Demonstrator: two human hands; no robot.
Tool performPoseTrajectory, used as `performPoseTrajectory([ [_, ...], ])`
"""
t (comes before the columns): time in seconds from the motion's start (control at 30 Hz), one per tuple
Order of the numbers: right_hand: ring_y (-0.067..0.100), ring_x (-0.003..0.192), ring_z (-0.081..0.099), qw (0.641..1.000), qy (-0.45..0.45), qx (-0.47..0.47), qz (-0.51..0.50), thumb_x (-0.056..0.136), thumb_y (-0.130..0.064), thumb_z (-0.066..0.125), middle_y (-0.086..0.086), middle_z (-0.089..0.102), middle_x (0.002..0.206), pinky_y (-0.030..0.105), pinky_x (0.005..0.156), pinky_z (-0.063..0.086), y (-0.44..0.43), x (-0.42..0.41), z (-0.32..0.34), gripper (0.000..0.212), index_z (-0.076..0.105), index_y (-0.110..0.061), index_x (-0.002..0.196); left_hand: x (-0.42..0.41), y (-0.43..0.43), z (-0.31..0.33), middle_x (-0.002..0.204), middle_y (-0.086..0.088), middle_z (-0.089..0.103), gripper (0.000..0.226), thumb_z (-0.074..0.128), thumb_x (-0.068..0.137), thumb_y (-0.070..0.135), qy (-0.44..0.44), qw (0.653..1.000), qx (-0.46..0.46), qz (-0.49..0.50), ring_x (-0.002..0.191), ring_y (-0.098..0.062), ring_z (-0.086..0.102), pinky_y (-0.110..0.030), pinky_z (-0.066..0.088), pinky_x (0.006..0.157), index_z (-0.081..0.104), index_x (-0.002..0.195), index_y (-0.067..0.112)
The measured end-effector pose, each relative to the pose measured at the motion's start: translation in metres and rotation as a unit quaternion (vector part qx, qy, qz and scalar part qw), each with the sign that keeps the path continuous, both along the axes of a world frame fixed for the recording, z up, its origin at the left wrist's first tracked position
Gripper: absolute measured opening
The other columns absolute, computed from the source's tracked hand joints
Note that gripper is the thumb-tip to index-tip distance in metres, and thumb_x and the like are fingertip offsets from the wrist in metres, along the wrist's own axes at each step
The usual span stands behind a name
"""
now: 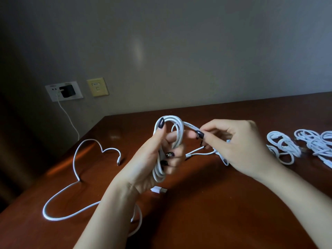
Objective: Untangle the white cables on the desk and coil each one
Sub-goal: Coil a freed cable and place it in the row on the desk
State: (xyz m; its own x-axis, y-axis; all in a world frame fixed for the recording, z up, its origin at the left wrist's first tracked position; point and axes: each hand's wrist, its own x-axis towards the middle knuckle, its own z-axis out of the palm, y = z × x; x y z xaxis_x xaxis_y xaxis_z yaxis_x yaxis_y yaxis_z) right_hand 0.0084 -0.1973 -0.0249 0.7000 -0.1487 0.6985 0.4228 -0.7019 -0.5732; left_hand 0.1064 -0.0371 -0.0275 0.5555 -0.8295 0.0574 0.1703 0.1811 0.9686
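Observation:
My left hand (150, 159) is raised above the desk and grips a bundle of white cable loops (179, 130), thumb over the top of the coil. A USB plug (159, 190) of this cable dangles below the palm. My right hand (239, 146) pinches the free strand of the same cable (189, 125) just right of the coil, between thumb and forefinger. Another thin cable end (195, 151) runs under the right hand. A loose white cable (75, 177) snakes over the desk's left part, its connector (118, 161) lying free.
At the right of the brown desk (215, 212) lie a coiled white cable (282, 146) and a tangled heap of white cables (318, 146). A black charger (67, 91) sits in a wall socket at the left, its wire hanging past the desk's left edge.

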Motion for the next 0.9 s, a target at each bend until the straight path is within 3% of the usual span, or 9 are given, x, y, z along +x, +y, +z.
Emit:
performPoseTrajectory([
  [0.07,0.006,0.056,0.063,1.000,-0.002,-0.021,-0.020,0.085,-0.008,0.067,-0.013,0.064,0.062,0.019,0.054,0.049,0.001,0.002,-0.003,0.018,0.070,-0.023,0.076,-0.007,-0.006,0.009,0.049,0.003,0.034,0.069,0.031,0.082,0.069,0.010,1.000,-0.003,0.006,0.033,-0.004,0.027,-0.006,0.024,0.034,0.074,0.086,0.015],
  [0.17,0.006,0.052,0.058,0.999,-0.012,-0.034,-0.021,0.086,-0.008,0.066,-0.012,0.061,0.059,0.013,0.050,0.042,0.005,0.004,-0.006,0.014,0.068,-0.019,0.077,-0.006,-0.010,0.011,0.050,0.000,0.032,0.061,0.015,0.099,0.045,-0.022,0.998,0.015,0.062,0.020,-0.006,0.024,-0.007,0.018,0.027,0.057,0.108,0.002],
  [0.23,0.009,0.053,0.060,1.000,0.007,-0.030,0.000,0.085,-0.015,0.062,-0.012,0.063,0.063,0.020,0.052,0.046,0.008,0.004,-0.006,0.010,0.067,-0.021,0.079,-0.007,-0.013,0.015,0.044,0.001,0.031,0.057,0.012,0.095,0.048,-0.018,0.998,0.003,0.062,0.023,-0.005,0.021,-0.003,0.021,0.033,0.054,0.102,0.010],
  [0.37,0.010,0.054,0.059,0.997,0.057,-0.046,0.014,0.088,-0.011,0.062,-0.015,0.067,0.074,0.016,0.052,0.040,0.014,0.005,-0.010,0.016,0.065,-0.027,0.090,0.000,-0.005,0.008,0.047,0.003,0.034,0.052,0.046,0.081,0.065,0.012,0.996,-0.067,0.051,0.033,-0.003,0.025,-0.006,0.027,0.036,0.068,0.088,0.019],
  [0.47,0.005,0.045,0.043,0.987,0.137,-0.070,0.036,0.090,-0.013,0.060,-0.011,0.061,0.077,0.014,0.047,0.031,0.020,0.004,-0.013,0.015,0.059,-0.028,0.091,0.002,0.002,0.008,0.051,0.006,0.034,0.034,0.052,0.082,0.054,0.025,0.991,-0.108,0.078,0.039,-0.003,0.026,-0.009,0.024,0.034,0.060,0.082,0.021],
  [0.57,-0.011,0.066,0.057,0.976,0.198,-0.056,0.076,0.092,-0.015,0.058,-0.019,0.060,0.085,0.008,0.063,0.040,0.024,0.005,-0.017,0.017,0.054,-0.030,0.098,0.001,0.009,0.005,0.057,0.006,0.035,0.017,0.052,0.088,0.036,-0.027,0.988,-0.107,0.108,0.048,-0.005,0.026,-0.014,0.022,0.041,0.051,0.084,0.020],
  [0.67,-0.003,0.095,0.063,0.976,0.196,0.001,0.096,0.091,-0.012,0.060,-0.014,0.068,0.097,0.016,0.086,0.048,0.026,0.009,-0.023,0.023,0.061,-0.028,0.107,0.003,0.010,0.003,0.061,0.003,0.032,0.012,0.052,0.085,0.030,-0.072,0.979,-0.098,0.162,0.056,-0.010,0.022,-0.020,0.021,0.045,0.050,0.080,0.020],
  [0.8,0.008,0.078,0.070,0.970,0.184,0.097,0.126,0.090,-0.007,0.059,-0.009,0.070,0.081,0.015,0.071,0.050,0.030,0.009,-0.022,0.023,0.068,-0.023,0.103,0.006,0.008,0.001,0.067,0.001,0.039,0.013,0.056,0.093,0.028,-0.083,0.970,-0.074,0.218,0.060,-0.010,0.037,-0.026,0.027,0.057,0.055,0.082,0.022],
  [0.9,0.013,0.075,0.071,0.960,0.202,0.129,0.142,0.091,-0.008,0.058,-0.007,0.070,0.074,0.022,0.072,0.053,0.032,0.009,-0.020,0.020,0.069,-0.023,0.094,0.004,0.008,0.000,0.077,0.002,0.064,0.009,0.051,0.090,0.028,-0.054,0.973,-0.083,0.207,0.069,-0.010,0.061,-0.024,0.048,0.057,0.057,0.089,0.020],
])
